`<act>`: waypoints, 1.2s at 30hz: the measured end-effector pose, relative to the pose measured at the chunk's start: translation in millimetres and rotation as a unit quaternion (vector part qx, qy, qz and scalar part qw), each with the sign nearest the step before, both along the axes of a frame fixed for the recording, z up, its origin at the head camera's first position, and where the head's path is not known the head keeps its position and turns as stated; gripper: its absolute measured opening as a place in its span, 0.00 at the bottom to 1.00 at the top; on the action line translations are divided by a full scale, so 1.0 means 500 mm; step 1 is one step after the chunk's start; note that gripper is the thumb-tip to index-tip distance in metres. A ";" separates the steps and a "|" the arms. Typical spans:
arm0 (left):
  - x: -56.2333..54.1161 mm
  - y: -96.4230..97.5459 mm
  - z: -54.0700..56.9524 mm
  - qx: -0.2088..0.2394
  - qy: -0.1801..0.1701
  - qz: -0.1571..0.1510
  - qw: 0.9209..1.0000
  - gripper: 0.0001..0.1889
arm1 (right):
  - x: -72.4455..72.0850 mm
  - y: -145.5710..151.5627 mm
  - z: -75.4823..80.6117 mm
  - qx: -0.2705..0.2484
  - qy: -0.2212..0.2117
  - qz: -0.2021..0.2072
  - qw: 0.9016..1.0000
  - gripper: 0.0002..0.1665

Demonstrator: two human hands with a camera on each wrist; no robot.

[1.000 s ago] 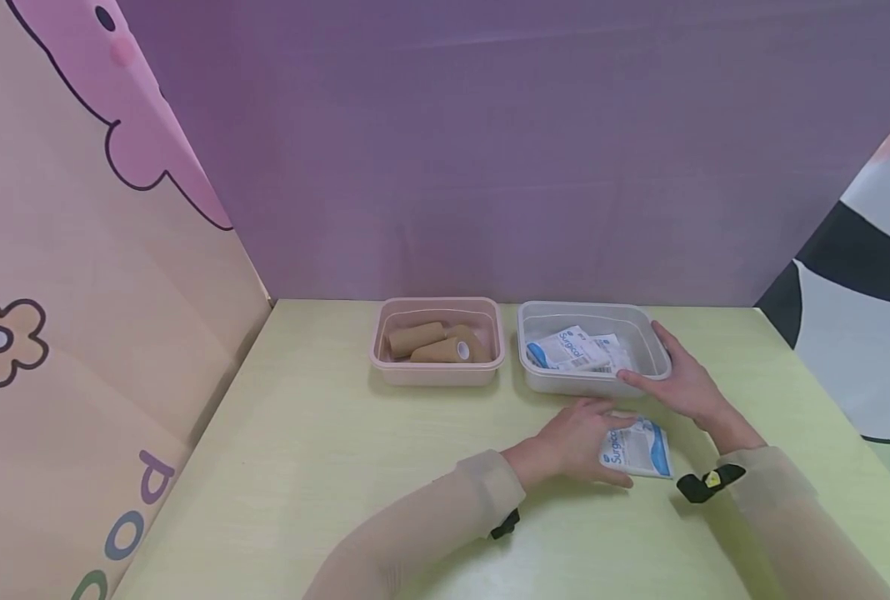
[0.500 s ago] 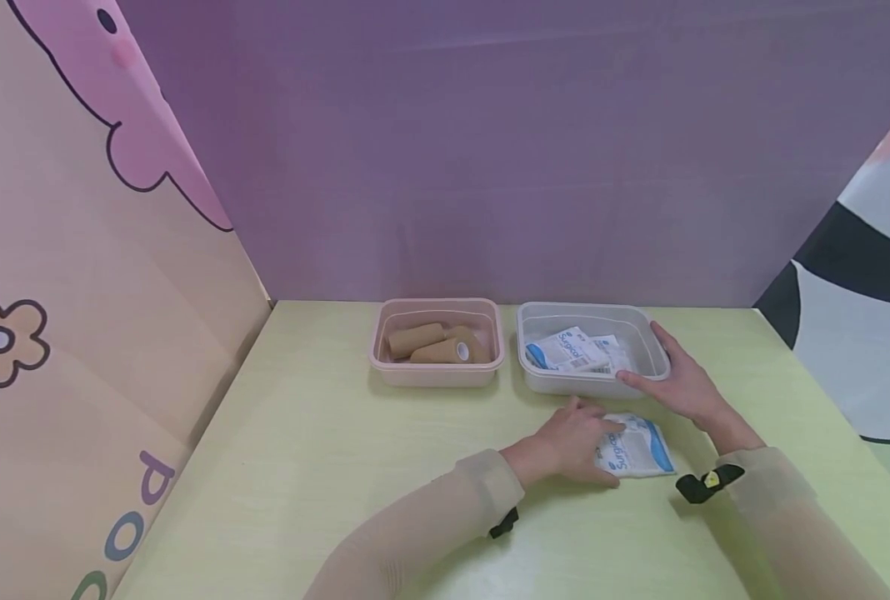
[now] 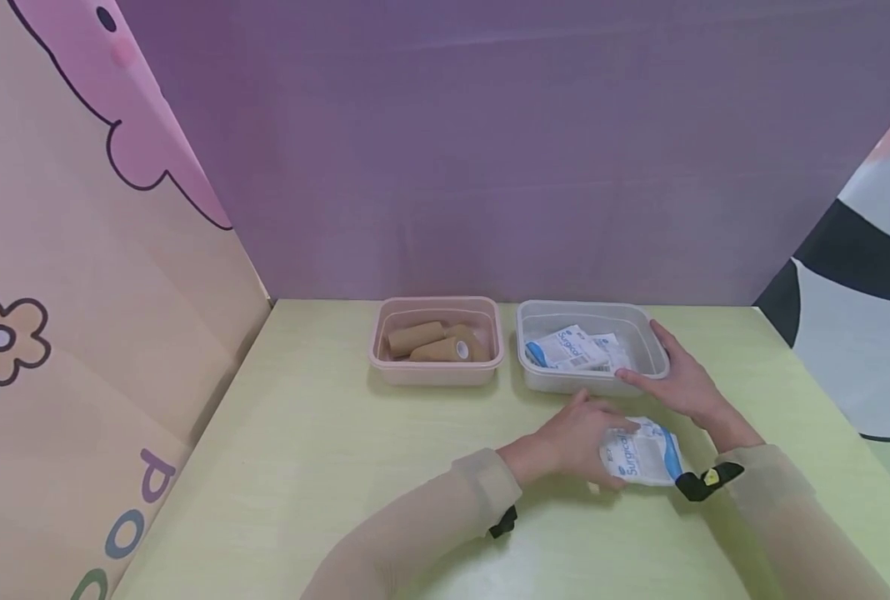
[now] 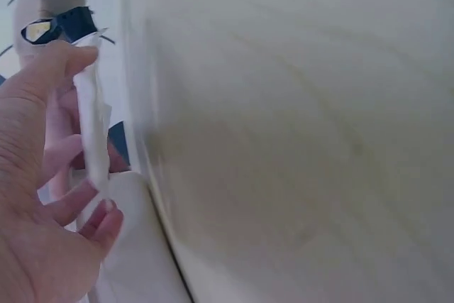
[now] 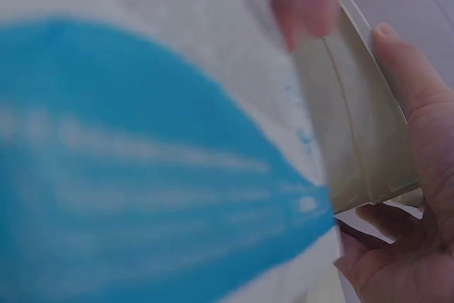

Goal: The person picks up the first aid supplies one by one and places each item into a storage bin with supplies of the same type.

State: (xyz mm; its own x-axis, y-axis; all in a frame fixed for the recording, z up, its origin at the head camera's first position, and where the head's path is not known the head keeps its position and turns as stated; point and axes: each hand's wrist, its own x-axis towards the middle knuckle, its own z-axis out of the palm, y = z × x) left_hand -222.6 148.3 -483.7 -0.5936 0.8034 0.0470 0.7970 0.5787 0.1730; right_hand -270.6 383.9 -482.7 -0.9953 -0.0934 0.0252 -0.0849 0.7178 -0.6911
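Observation:
My left hand [image 3: 576,442] pinches a flat white-and-blue packet printed "Surgical" [image 3: 643,457], thumb on one face and fingers on the other. In the left wrist view this packet [image 4: 92,118] appears edge-on, raised off the table. Its blue-striped end [image 5: 142,168] fills much of the right wrist view. With thumb and fingers, my right hand [image 3: 681,383] grips the right end of a pale grey plastic bin [image 3: 565,382]. Similar "Surgical" packets [image 3: 568,348] lie inside that bin, toward its left and middle.
Left of the grey bin stands a pink bin [image 3: 437,377] holding several tan bandage rolls [image 3: 417,337]. Both sit at the back of the pale yellow table [image 3: 325,433], before a purple backdrop [image 3: 445,167]. Printed panels flank the table left and right.
The left hand has closed on the packet from the table and tilted it up, its far end now overlapping the right wrist strap. Right hand and both bins stay put.

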 end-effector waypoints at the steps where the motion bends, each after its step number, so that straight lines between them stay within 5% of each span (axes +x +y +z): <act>1: -0.001 -0.002 0.004 0.008 -0.002 -0.005 1.000 0.42 | 0.000 0.000 0.000 -0.001 0.004 0.000 1.000 0.70; 18: -0.015 -0.055 0.066 0.069 -0.027 -0.046 0.996 0.27 | -0.007 0.003 -0.001 -0.006 0.005 -0.008 1.000 0.72; 30: -0.029 -0.091 0.115 0.122 -0.008 -0.031 0.992 0.24 | -0.008 0.007 -0.008 -0.010 0.005 0.001 1.000 0.71; 36: -0.044 -0.105 0.129 0.153 0.030 -0.033 0.987 0.24 | -0.010 0.007 -0.008 0.000 0.013 0.004 1.000 0.68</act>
